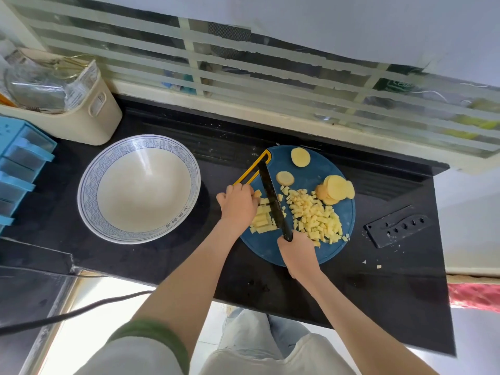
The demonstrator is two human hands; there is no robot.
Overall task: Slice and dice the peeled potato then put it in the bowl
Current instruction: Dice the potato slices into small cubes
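Note:
A round blue cutting board [311, 169] lies on the black counter. On it, my left hand [239, 204] holds down potato strips [262, 220] with curled fingers. My right hand [297, 253] grips the handle of a black knife [270, 190] whose blade lies across the strips. A heap of diced potato [315, 215] sits right of the blade. Stacked round slices [336, 189] lie at the board's right, and two single slices [300, 157] lie further back. A large white bowl with a blue rim [140, 188] stands empty to the left of the board.
A black knife sheath [397, 226] lies right of the board, with small potato crumbs [378, 266] nearby. A beige basket [81, 115] and a blue drawer unit [19, 163] stand at the far left. A window frame runs behind. The counter's front edge is near my body.

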